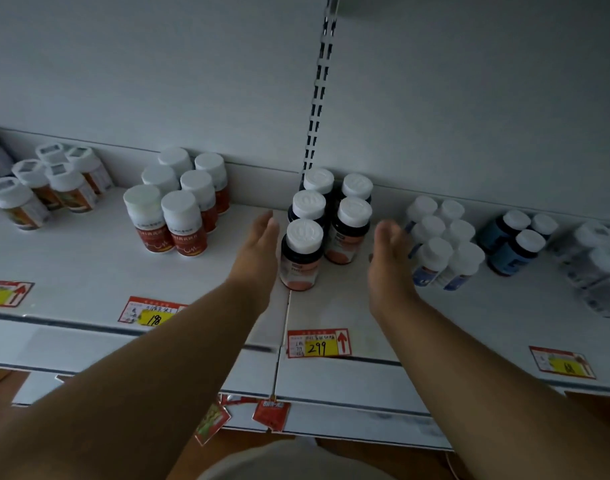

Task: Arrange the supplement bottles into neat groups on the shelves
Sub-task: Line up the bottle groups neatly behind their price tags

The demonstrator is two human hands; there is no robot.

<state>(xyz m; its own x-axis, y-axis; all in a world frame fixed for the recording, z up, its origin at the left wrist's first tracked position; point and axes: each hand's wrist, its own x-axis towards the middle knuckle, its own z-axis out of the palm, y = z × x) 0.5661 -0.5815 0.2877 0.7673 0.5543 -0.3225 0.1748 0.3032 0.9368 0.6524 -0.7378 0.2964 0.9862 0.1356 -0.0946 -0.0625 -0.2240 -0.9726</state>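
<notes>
A cluster of several dark bottles with white embossed caps and orange labels (305, 247) stands in two rows at the middle of the white shelf (89, 271). My left hand (258, 247) reaches in flat, fingers straight, right beside the cluster's left side. My right hand (388, 258) is held flat on the cluster's right side, a small gap from the bottles. Neither hand holds anything. To the left stands a group of red-labelled bottles (179, 209); to the right, small white bottles with blue labels (438, 244).
Further groups stand at the far left (47, 185), and blue bottles (515, 240) and blurred white ones (601, 265) at the right. Price tags (319, 342) line the shelf's front edge. A slotted upright (317, 98) runs up the back panel. Lower shelves lie below.
</notes>
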